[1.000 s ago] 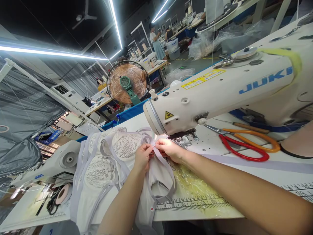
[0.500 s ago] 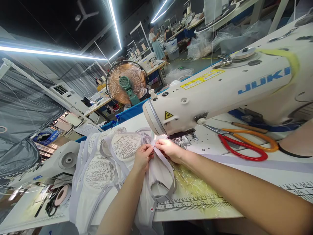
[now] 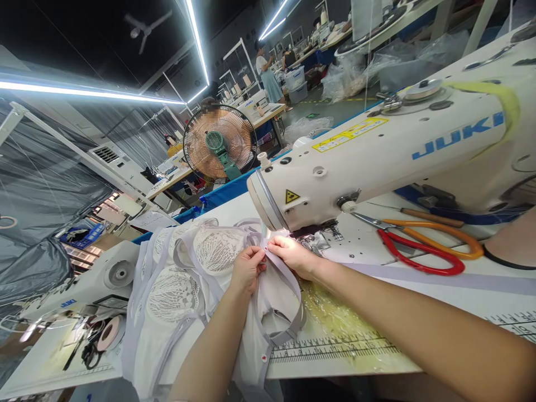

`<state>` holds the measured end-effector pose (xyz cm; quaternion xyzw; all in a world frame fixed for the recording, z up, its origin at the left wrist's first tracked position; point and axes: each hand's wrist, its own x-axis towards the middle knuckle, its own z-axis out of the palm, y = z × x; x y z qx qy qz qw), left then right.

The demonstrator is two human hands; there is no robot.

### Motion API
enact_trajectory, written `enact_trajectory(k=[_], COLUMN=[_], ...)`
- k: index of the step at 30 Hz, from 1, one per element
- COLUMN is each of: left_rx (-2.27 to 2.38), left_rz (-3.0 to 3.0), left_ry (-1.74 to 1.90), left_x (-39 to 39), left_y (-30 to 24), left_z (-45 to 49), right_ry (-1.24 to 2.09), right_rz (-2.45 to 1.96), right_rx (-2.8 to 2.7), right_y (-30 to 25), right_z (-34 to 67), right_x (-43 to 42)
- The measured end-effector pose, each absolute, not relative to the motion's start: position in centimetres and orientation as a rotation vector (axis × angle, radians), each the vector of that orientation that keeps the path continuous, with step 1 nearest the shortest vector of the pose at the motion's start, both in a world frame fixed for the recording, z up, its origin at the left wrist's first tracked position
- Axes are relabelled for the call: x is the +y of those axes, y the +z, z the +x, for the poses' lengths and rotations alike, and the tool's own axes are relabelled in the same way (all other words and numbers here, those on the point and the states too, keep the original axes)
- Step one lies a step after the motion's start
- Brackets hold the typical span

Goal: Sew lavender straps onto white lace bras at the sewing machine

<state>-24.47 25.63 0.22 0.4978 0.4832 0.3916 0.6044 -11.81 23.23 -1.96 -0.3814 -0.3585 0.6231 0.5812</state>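
Observation:
Both hands meet at the head of a white sewing machine (image 3: 355, 151). My left hand (image 3: 248, 268) is closed, pinching the pale lilac edge of a white lace bra (image 3: 272, 296) between thumb and fingertips. Just right of it, my right hand (image 3: 293, 255) is closed on the same bra's strap, close to the lit needle area. A small red mark shows on the fabric between the hands. The strap loops down below my right hand. More lace bras (image 3: 173, 293) lie piled to the left. The needle itself is hidden.
Scissors (image 3: 422, 251) with red and orange handles lie right of the machine head, near a wooden-handled tool (image 3: 433, 216). A ruler strip (image 3: 335, 349) runs along the table's front edge. Another machine (image 3: 96, 279) stands left. A large fan (image 3: 220, 142) is behind.
The view has shifted slightly, so the scene sits a little further right. Both hands keep their pinch on the bra in nearly the same place.

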Motion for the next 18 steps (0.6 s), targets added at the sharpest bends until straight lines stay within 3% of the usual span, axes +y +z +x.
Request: enact_trajectory(k=[18], left_rx=[1.083], left_rz=[1.115], left_ry=[0.916], left_x=[25.27], left_y=[0.39], left_z=[-24.49], right_ry=[1.542], right_rz=[-0.879], right_rx=[-0.851], right_y=[-2.06], right_z=[-11.8], right_x=[23.12])
